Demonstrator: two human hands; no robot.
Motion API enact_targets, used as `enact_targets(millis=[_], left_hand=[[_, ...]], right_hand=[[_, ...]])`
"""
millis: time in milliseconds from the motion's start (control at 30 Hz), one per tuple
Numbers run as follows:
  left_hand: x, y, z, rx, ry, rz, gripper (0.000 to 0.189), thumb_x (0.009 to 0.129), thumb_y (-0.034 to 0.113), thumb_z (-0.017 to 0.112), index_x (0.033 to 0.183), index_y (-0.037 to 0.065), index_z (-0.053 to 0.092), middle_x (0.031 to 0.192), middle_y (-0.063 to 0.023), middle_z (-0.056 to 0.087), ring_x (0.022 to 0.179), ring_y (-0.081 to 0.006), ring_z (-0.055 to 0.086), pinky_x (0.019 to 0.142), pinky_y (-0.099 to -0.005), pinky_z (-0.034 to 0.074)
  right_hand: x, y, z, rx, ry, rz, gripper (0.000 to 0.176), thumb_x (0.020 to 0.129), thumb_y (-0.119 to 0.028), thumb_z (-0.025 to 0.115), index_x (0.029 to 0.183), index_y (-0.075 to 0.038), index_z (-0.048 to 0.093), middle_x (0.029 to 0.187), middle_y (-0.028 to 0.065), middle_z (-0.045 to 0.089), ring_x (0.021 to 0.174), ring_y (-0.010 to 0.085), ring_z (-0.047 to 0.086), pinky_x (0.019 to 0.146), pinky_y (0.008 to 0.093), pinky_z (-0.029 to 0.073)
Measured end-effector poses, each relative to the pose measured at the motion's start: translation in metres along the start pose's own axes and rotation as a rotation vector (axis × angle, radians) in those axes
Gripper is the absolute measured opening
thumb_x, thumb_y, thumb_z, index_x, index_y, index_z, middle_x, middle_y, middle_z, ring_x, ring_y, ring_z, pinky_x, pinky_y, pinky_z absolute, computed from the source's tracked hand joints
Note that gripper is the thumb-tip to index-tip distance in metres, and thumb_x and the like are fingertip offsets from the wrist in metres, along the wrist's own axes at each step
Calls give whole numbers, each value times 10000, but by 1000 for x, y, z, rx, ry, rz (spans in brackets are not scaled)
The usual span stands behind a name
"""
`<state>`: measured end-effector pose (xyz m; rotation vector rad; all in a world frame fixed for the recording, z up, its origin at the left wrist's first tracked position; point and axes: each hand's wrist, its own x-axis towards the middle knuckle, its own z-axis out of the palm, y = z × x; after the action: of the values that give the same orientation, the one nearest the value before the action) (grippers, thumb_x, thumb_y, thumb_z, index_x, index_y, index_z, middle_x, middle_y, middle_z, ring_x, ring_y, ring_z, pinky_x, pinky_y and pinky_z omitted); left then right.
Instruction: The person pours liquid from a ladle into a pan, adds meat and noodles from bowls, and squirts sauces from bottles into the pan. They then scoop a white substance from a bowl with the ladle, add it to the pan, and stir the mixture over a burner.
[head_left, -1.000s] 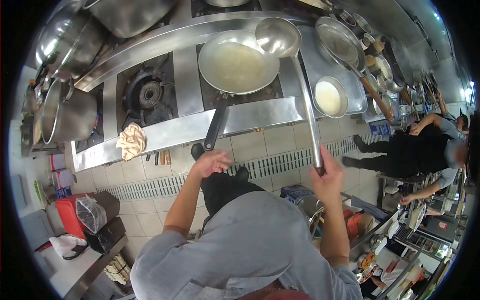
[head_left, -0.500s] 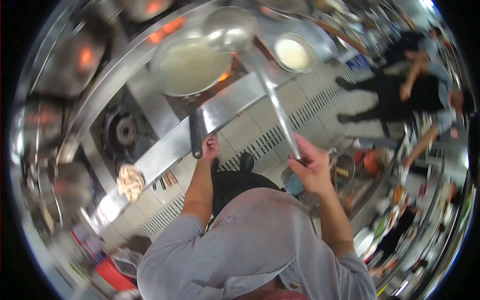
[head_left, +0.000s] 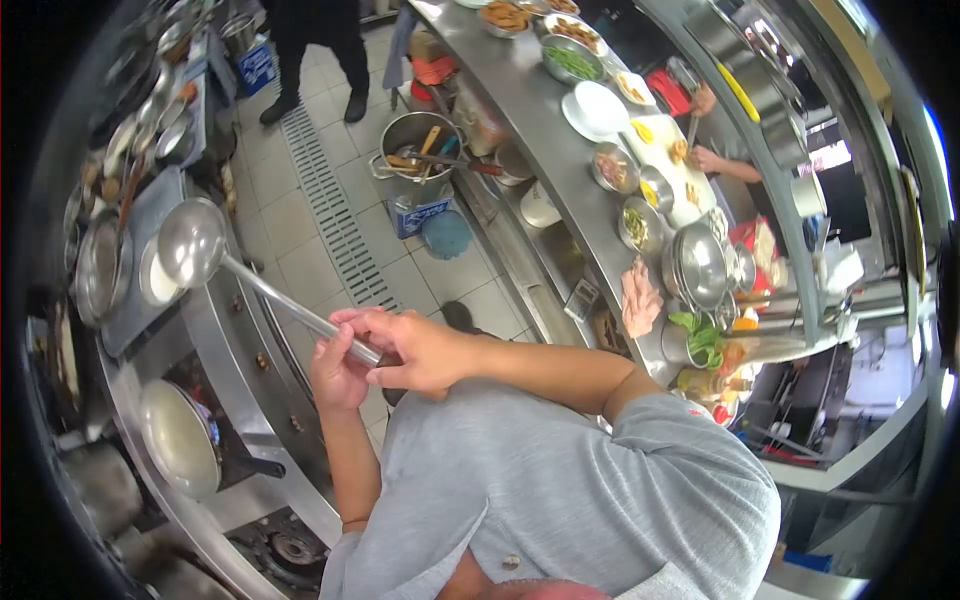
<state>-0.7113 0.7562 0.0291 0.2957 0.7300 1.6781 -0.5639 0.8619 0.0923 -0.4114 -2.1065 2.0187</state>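
A steel ladle (head_left: 194, 243) reaches out to the left, its round bowl above a white bowl (head_left: 158, 275) on the counter. My right hand (head_left: 425, 350) grips the end of the ladle's handle. My left hand (head_left: 338, 375) is closed at the same handle, right beside the right hand; part of its fingers is hidden there. Below the ladle, a wok (head_left: 181, 438) with a pale inside sits over a lit burner, its black handle pointing towards me. Neither hand touches the wok.
A bare burner (head_left: 290, 548) lies nearer me. Across the aisle, a long steel counter (head_left: 520, 110) carries bowls of food, raw meat (head_left: 640, 298) and green leaves (head_left: 705, 338). A pot of utensils (head_left: 420, 145) stands below. One person stands in the aisle; another's hands work over the counter.
My view has swung right, towards the counter. My left hand has come from beside the wok's handle to the ladle's handle. The ladle is no longer over the wok.
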Motion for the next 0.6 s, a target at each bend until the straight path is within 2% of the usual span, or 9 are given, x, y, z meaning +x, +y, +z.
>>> enact_targets(millis=[33, 67, 100, 133, 167, 233, 333, 433, 600], left_hand=[[9, -3, 5, 11, 14, -9, 273, 953, 199, 615, 1143, 6, 575, 1141, -197, 659, 1020, -284, 666, 917, -420, 539], [17, -5, 7, 21, 33, -19, 238, 951, 185, 612, 1117, 18, 579, 1113, -193, 670, 987, -287, 677, 901, -418, 546], [25, -7, 11, 29, 53, -27, 203, 949, 171, 609, 1092, 29, 583, 1086, -188, 681, 953, -290, 687, 885, -417, 554], [31, -9, 20, 94, 269, -43, 140, 943, 149, 598, 1047, 60, 572, 846, -94, 673, 691, -206, 667, 690, -360, 564], [38, -12, 18, 59, 225, -58, 131, 945, 147, 596, 1044, 65, 567, 784, -59, 632, 620, -175, 618, 617, -336, 524], [48, -16, 8, -3, 137, -106, 115, 950, 142, 592, 1037, 75, 557, 660, 11, 550, 479, -112, 521, 469, -288, 446], [57, -29, 27, 179, 214, -139, 99, 948, 139, 583, 1006, 74, 537, 564, 52, 427, 372, -75, 376, 377, -257, 311], [58, -49, 45, 301, 271, -151, 99, 940, 132, 577, 998, 66, 532, 545, 51, 426, 348, -83, 366, 359, -253, 295], [45, -67, 69, 304, 305, -137, 83, 922, 115, 580, 976, 59, 551, 523, 36, 415, 343, -85, 363, 361, -254, 291]], right_hand=[[-11, 5, -14, 68, -43, 30, 405, 885, -106, 694, 1271, -28, 599, 1001, 92, 700, 818, 169, 682, 720, 314, 568], [-23, 1, -44, 111, -100, 250, 360, 940, -202, 667, 1245, -19, 609, 1014, 108, 697, 833, 173, 693, 664, 317, 579], [-35, 24, -72, 222, 40, 204, 334, 965, -236, 639, 1199, 1, 627, 1011, 111, 700, 835, 177, 705, 622, 310, 588], [-48, 45, -106, 317, 285, 182, 319, 967, -232, 639, 1155, 27, 637, 997, 121, 705, 808, 190, 714, 601, 306, 588], [-61, 67, -146, 376, 572, 163, 260, 940, -202, 650, 1057, 30, 655, 908, 130, 719, 714, 188, 714, 548, 295, 584], [-87, 108, -229, 506, 1072, 263, 357, 931, -313, 687, 962, 36, 616, 826, 133, 697, 660, 210, 698, 515, 299, 562], [-128, 195, -342, 1041, 1407, 144, 507, 926, -445, 682, 990, 41, 550, 849, 166, 670, 712, 241, 698, 561, 308, 559], [-146, 219, -400, 1186, 1585, 95, 552, 919, -471, 683, 1014, 52, 534, 889, 184, 669, 750, 265, 702, 621, 338, 570], [-155, 243, -429, 1167, 1702, -29, 191, 919, -147, 604, 988, 17, 536, 841, 124, 632, 766, 274, 704, 639, 335, 564]])
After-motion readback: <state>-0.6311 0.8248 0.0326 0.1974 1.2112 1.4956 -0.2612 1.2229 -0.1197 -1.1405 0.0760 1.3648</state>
